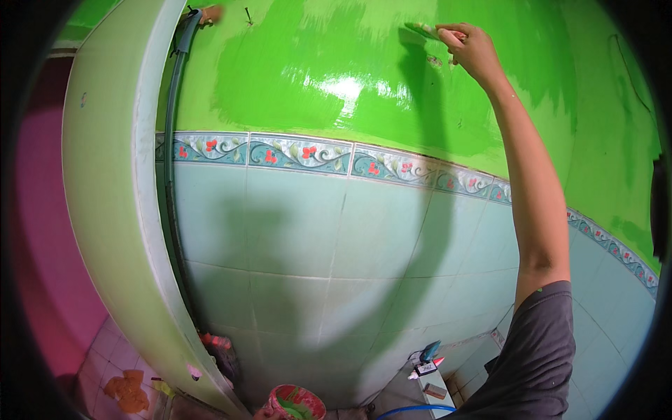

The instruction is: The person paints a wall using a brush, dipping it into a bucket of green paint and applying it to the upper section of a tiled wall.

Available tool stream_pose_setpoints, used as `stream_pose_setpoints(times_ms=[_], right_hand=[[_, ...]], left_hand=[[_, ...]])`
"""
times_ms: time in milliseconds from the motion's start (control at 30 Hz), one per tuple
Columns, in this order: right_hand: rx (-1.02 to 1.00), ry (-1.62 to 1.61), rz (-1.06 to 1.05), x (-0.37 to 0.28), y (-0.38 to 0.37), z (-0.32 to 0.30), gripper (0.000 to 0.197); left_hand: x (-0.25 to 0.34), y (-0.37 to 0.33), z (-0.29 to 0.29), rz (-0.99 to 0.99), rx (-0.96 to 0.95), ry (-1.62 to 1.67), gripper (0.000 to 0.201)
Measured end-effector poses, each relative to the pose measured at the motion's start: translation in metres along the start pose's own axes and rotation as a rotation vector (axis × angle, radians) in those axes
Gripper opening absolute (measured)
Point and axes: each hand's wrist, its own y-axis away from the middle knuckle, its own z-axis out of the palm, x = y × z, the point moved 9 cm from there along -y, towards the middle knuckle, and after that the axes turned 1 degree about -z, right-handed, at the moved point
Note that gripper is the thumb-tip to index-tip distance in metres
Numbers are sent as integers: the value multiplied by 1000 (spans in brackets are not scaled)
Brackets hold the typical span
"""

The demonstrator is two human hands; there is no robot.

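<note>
High on the wall, my right hand (pixel 476 52) is closed round the handle of a paintbrush (pixel 420 30). Green-coated bristles point left, at or very near the wet green paint (pixel 301 84). Most of the brush handle is hidden by my fingers. At the lower edge, my left hand (pixel 266 413) grips the side of a red container (pixel 316 404) with green paint inside. Only a few of its fingers show there. Paler green strips (pixel 280 21) remain visible among the brighter, glossy strokes.
A flowered tile border (pixel 301 152) runs below the paint, above pale green tiles (pixel 294 231). On the left stand a light green wall edge (pixel 115 175) and a dark pipe (pixel 171 119). Bottles (pixel 427 367) sit on a ledge at lower right. Orange cloth (pixel 127 390) lies on the floor.
</note>
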Motion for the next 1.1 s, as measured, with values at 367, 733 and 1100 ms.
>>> stream_pose_setpoints(times_ms=[367, 733, 1100], right_hand=[[-421, 105, -103, -74, 165, 57, 22], [-90, 67, -10, -43, 61, 32, 27], [-558, 2, -26, -98, 135, 90, 25]], left_hand=[[-86, -25, 26, -99, -14, 290, 31], [-59, -29, 13, 64, 20, 179, 28], [-69, -24, 12, 64, 41, 264, 26]])
